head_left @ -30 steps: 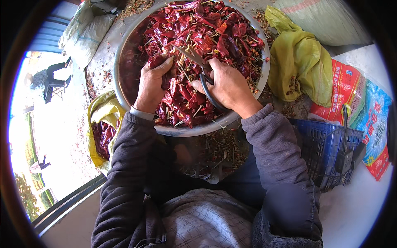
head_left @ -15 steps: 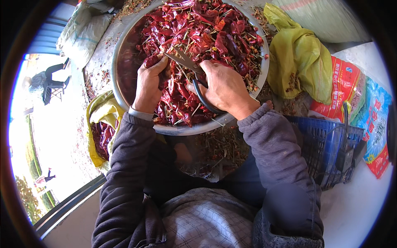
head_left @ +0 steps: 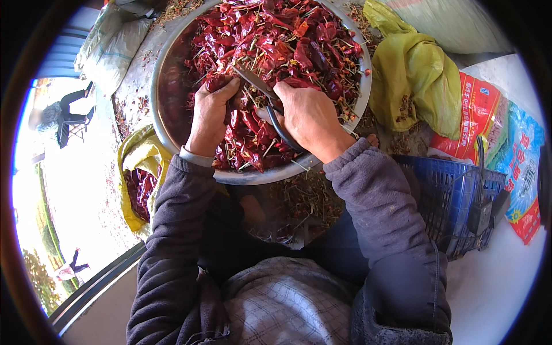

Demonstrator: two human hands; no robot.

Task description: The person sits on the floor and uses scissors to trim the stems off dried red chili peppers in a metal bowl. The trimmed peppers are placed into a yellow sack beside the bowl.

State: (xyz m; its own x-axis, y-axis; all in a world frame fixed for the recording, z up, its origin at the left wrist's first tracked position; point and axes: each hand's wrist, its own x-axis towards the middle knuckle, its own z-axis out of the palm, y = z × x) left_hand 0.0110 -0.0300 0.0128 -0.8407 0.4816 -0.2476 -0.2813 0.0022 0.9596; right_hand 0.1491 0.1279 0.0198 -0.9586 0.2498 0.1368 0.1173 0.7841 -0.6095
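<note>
A wide metal basin (head_left: 165, 123) in front of me is heaped with dried red chili peppers (head_left: 261, 43), many with pale stems. Over the left part of the heap, my left hand (head_left: 211, 112) is closed on a dark red chili pepper (head_left: 217, 83) that pokes out past the thumb. My right hand (head_left: 313, 118) grips a pair of scissors (head_left: 253, 77) with dark handles. Their blades point up and left, toward the fingers of my left hand. Part of the right hand's grip is hidden behind the hand itself.
Left of the basin stands a yellow sack (head_left: 135, 158) with more chilies. A yellow-green sack (head_left: 414, 77), printed bags (head_left: 520, 167) and a blue plastic basket (head_left: 451, 192) lie to the right. Plant scraps (head_left: 310, 198) litter the floor. Outside, a person (head_left: 57, 118) sits on a stool.
The scissors and my right hand have shifted slightly left. My left hand still holds the chili in nearly the same place. The whole view has moved a little.
</note>
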